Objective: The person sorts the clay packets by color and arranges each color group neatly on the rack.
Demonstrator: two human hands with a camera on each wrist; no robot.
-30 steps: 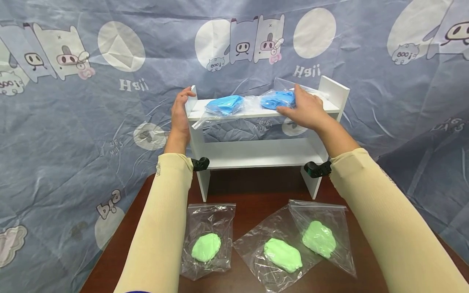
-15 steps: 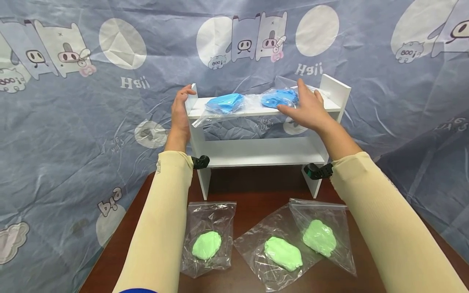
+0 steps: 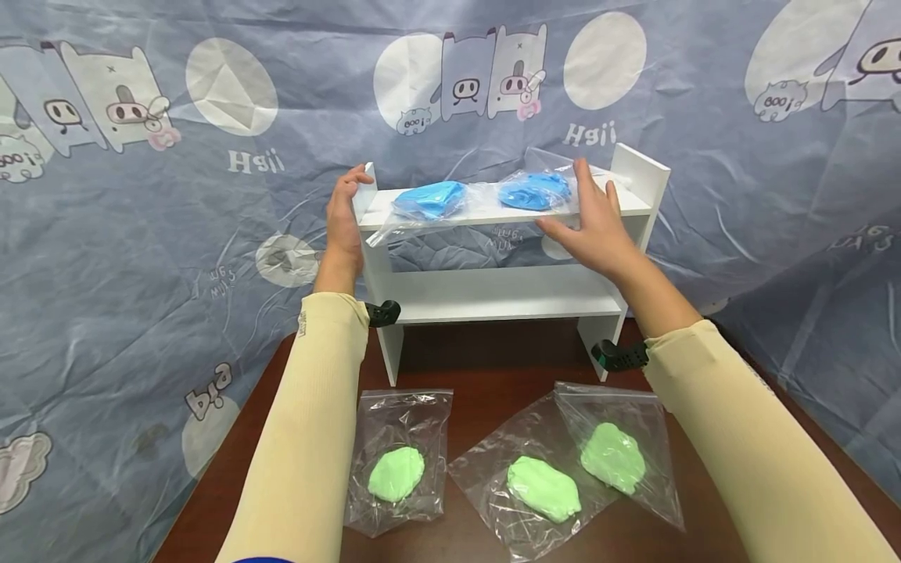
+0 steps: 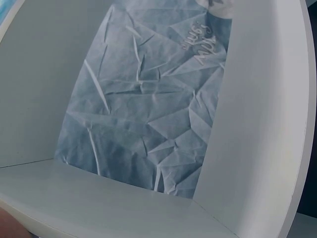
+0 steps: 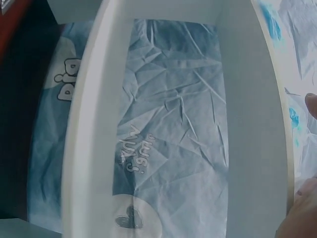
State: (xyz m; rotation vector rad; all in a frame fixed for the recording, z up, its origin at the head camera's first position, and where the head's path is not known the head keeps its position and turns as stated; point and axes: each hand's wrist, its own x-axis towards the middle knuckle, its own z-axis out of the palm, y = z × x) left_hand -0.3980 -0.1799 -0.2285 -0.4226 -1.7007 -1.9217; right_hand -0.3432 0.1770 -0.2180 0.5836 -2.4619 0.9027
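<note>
A white two-tier shelf (image 3: 503,295) stands at the back of a dark table. On its top board lie two clear bags with blue lumps inside, a left bag (image 3: 431,200) and a right bag (image 3: 535,191). My left hand (image 3: 343,227) holds the shelf's left side panel, its fingers bent over the top edge. My right hand (image 3: 597,231) is spread beside the right bag, thumb near the board's front edge; fingers overlap the bag's clear plastic. In the right wrist view part of the right hand (image 5: 303,213) shows beside the board.
Three clear zip bags with pale green lumps lie on the table (image 3: 468,426): a left one (image 3: 396,474), a middle one (image 3: 543,489) and a right one (image 3: 612,458). The last two overlap. A grey-blue printed cloth (image 3: 303,94) hangs behind the shelf.
My right hand has drawn away from the right blue lump, slightly to the right and down, with its fingers spreading. The left hand keeps its place on the side panel.
</note>
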